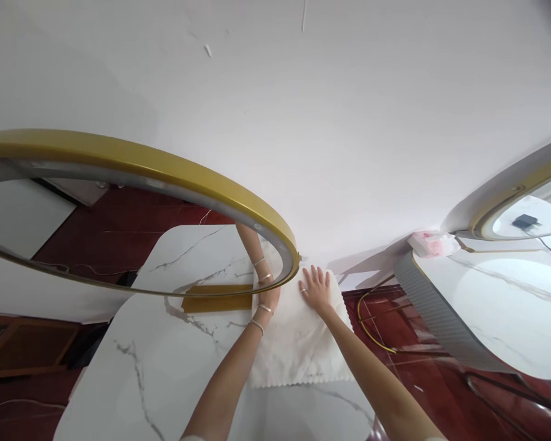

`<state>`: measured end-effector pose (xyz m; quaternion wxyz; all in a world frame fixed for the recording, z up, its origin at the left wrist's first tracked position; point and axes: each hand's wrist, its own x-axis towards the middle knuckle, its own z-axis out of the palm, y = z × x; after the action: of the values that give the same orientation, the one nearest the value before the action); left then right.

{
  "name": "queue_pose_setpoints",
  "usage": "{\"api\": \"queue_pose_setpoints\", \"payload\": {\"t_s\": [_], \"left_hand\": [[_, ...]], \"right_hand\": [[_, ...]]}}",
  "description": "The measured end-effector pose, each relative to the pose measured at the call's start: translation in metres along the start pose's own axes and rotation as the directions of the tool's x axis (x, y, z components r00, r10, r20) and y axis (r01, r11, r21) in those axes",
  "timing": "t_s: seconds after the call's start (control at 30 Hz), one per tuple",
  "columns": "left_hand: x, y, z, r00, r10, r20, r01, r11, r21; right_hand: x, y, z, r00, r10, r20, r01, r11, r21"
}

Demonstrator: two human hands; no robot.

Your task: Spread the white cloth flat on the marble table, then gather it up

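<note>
A white cloth with scalloped edges (298, 352) lies spread on a white marble-patterned table (165, 361). My right hand (318, 291) rests flat on the cloth's far right part, fingers spread, a ring on one finger. At the cloth's left side is my left hand (269, 298), close beside the lower rim of a round gold-framed mirror (220, 188). Its fingers are hidden, so whether it presses the cloth or touches the mirror cannot be told. Bracelets circle the left wrist, and the glass reflects that arm. Under the rim is the mirror's gold base (218, 303).
A white wall (371, 135) rises behind the table. On the right, a second marble-patterned table (500, 294) carries a pink-and-white tissue pack (434, 243) and another gold-framed mirror (521, 187). Gold metal legs (371, 331) stand on the dark red floor (395, 318) between the tables.
</note>
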<state>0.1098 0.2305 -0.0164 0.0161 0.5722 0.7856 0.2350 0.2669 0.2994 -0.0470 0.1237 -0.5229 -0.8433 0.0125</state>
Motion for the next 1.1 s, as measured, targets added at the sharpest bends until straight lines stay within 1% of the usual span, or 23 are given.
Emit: {"api": "queue_pose_setpoints", "payload": {"t_s": [0.07, 0.13, 0.17, 0.2, 0.23, 0.3, 0.33, 0.4, 0.43, 0.47, 0.5, 0.53, 0.57, 0.63, 0.67, 0.7, 0.8, 0.83, 0.87, 0.9, 0.97, 1.03, 1.1], "left_hand": [[-0.024, 0.011, -0.004, 1.0, 0.028, -0.002, -0.028, 1.0, 0.002], [-0.063, 0.019, -0.011, 0.999, 0.038, -0.02, -0.038, 0.999, 0.029], [-0.087, 0.021, -0.015, 0.999, 0.033, -0.031, -0.032, 0.999, 0.044], [-0.111, 0.021, -0.019, 0.998, 0.025, -0.057, -0.021, 0.997, 0.076], [-0.136, 0.02, -0.024, 0.998, 0.015, -0.055, -0.009, 0.994, 0.106], [-0.18, 0.013, -0.032, 1.0, 0.017, -0.026, -0.012, 0.987, 0.158], [-0.199, 0.01, -0.035, 1.0, 0.019, -0.006, -0.018, 0.984, 0.18], [-0.227, 0.004, -0.041, 0.998, 0.053, 0.018, -0.055, 0.976, 0.209], [-0.235, 0.002, -0.042, 0.997, 0.079, 0.026, -0.082, 0.973, 0.215], [-0.239, 0.001, -0.044, 0.994, 0.103, 0.031, -0.107, 0.971, 0.215], [-0.239, 0.0, -0.044, 0.993, 0.117, 0.036, -0.122, 0.969, 0.214], [-0.236, 0.001, -0.044, 0.992, 0.116, 0.041, -0.123, 0.969, 0.212], [-0.229, 0.002, -0.043, 0.993, 0.107, 0.042, -0.113, 0.971, 0.211], [-0.207, 0.004, -0.04, 0.995, 0.099, 0.025, -0.102, 0.974, 0.204], [-0.193, 0.004, -0.037, 0.991, 0.13, 0.018, -0.131, 0.973, 0.193], [-0.178, 0.005, -0.034, 0.983, 0.185, 0.017, -0.185, 0.967, 0.175], [-0.134, 0.003, -0.024, 0.929, 0.368, 0.031, -0.369, 0.923, 0.109], [-0.123, 0.003, -0.021, 0.92, 0.39, 0.032, -0.392, 0.915, 0.096], [-0.114, 0.002, -0.018, 0.924, 0.382, 0.024, -0.382, 0.92, 0.091], [-0.107, 0.001, -0.017, 0.937, 0.349, 0.01, -0.349, 0.933, 0.092], [-0.102, -0.001, -0.015, 0.964, 0.264, -0.021, -0.261, 0.96, 0.097], [-0.105, 0.0, -0.017, 0.98, 0.193, -0.042, -0.188, 0.976, 0.106], [-0.119, 0.002, -0.021, 0.986, 0.162, -0.036, -0.157, 0.98, 0.122]], "right_hand": [[0.0, -0.001, -0.001, 0.999, -0.003, -0.046, 0.004, 1.0, 0.022], [-0.012, -0.002, -0.005, 0.993, -0.033, -0.114, 0.041, 0.997, 0.061], [-0.024, -0.002, -0.008, 0.989, -0.052, -0.141, 0.064, 0.995, 0.08], [-0.04, -0.002, -0.011, 0.984, -0.074, -0.16, 0.089, 0.992, 0.093], [-0.06, -0.002, -0.015, 0.983, -0.095, -0.159, 0.112, 0.989, 0.098], [-0.11, -0.002, -0.025, 0.977, -0.152, -0.151, 0.168, 0.981, 0.102], [-0.136, -0.002, -0.03, 0.976, -0.184, -0.114, 0.195, 0.976, 0.097], [-0.183, -0.003, -0.04, 0.978, -0.203, -0.046, 0.206, 0.976, 0.074], [-0.2, -0.003, -0.044, 0.982, -0.188, -0.029, 0.189, 0.98, 0.06], [-0.21, -0.004, -0.047, 0.985, -0.173, -0.02, 0.174, 0.984, 0.049], [-0.215, -0.004, -0.048, 0.987, -0.16, -0.017, 0.16, 0.986, 0.044], [-0.213, -0.003, -0.048, 0.988, -0.154, -0.017, 0.155, 0.987, 0.046], [-0.205, -0.003, -0.047, 0.988, -0.156, -0.019, 0.157, 0.986, 0.054], [-0.175, 0.001, -0.041, 0.985, -0.172, -0.023, 0.173, 0.981, 0.088], [-0.155, 0.003, -0.037, 0.983, -0.18, -0.026, 0.182, 0.977, 0.113], [-0.135, 0.007, -0.034, 0.982, -0.187, -0.027, 0.189, 0.971, 0.146], [-0.077, 0.022, -0.025, 0.983, -0.183, -0.032, 0.184, 0.938, 0.293], [-0.064, 0.028, -0.023, 0.986, -0.16, -0.041, 0.164, 0.93, 0.328], [-0.054, 0.033, -0.022, 0.99, -0.13, -0.052, 0.14, 0.927, 0.347], [-0.049, 0.037, -0.021, 0.993, -0.095, -0.066, 0.112, 0.93, 0.351], [-0.052, 0.043, -0.022, 0.995, -0.04, -0.093, 0.069, 0.941, 0.332], [-0.071, 0.044, -0.024, 0.993, -0.037, -0.11, 0.068, 0.953, 0.295], [-0.098, 0.041, -0.028, 0.99, -0.075, -0.117, 0.098, 0.973, 0.21]]}}
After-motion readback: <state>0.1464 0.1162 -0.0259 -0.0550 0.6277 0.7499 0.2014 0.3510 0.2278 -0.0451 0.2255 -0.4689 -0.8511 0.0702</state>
